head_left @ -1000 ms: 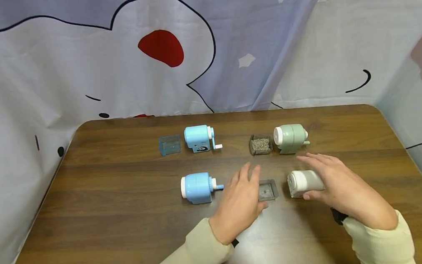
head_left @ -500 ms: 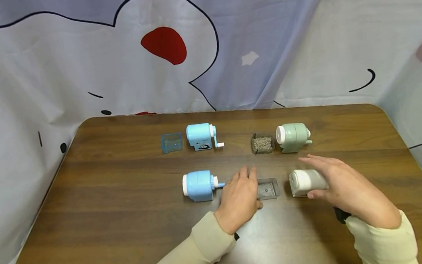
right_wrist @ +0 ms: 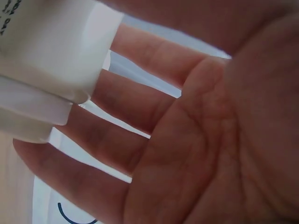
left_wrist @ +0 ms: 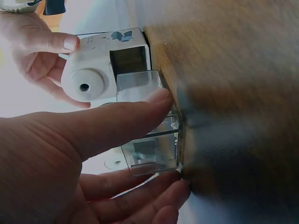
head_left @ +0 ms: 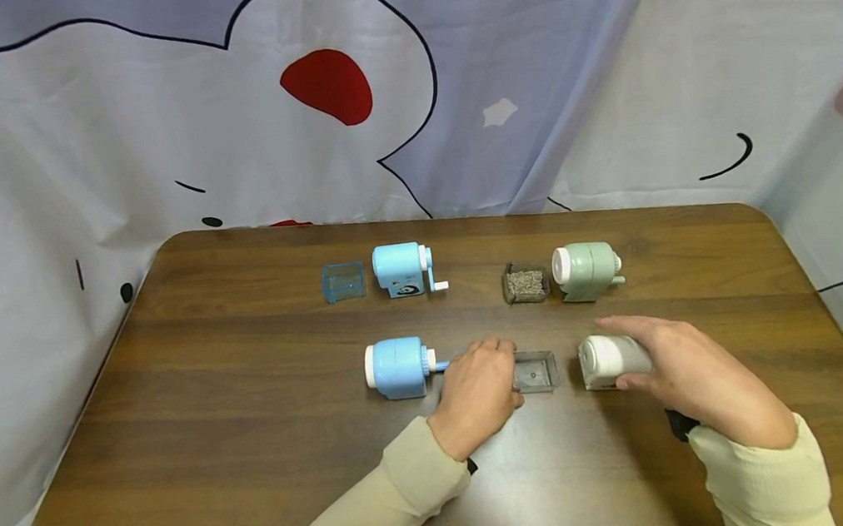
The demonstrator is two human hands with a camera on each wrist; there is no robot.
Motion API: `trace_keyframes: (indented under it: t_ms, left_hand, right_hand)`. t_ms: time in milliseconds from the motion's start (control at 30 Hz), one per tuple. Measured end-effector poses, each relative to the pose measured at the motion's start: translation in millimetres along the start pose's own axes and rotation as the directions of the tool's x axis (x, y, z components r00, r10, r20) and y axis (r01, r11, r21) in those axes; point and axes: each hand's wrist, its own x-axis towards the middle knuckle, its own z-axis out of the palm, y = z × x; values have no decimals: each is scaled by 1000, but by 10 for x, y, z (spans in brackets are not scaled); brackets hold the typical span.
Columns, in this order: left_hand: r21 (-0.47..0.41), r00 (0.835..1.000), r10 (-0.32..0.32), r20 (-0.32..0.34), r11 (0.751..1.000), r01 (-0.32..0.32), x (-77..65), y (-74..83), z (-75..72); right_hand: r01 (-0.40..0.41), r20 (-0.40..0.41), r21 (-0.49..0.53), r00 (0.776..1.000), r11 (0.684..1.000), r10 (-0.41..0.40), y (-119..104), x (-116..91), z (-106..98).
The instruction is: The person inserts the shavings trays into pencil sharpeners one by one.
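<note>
A white pencil sharpener [head_left: 605, 359] lies in my right hand [head_left: 683, 378], its thumb on one side and the fingers round the other. The left wrist view shows its pencil hole and the dark, open drawer slot [left_wrist: 128, 63]. Beside it on the table is a clear shavings drawer [head_left: 536, 373]. My left hand [head_left: 476, 392] holds this drawer at its left end, thumb [left_wrist: 140, 114] across the near wall and fingers [left_wrist: 154, 198] at the opposite side. The right wrist view shows the fingers [right_wrist: 126, 98] against the white body.
Left of my left hand stands a blue pencil sharpener [head_left: 398, 369], its crank close to the fingers. Farther back are a light-blue sharpener [head_left: 398, 270] with a blue drawer [head_left: 344, 282], and a green sharpener [head_left: 588, 271] with a drawer of shavings [head_left: 525, 283].
My left hand has come down slightly onto the clear drawer, and its fingers have curled in. My right hand stays at the white sharpener. The head view has shifted a little.
</note>
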Motion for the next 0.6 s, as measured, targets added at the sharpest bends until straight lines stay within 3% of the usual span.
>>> trace_keyframes:
  t_ms: [600]
  left_hand:
    - [-65,999,18,-27,998,-20,66,5,-22]
  right_hand:
    - [-32,33,-18,999,999,33,11,19,-5]
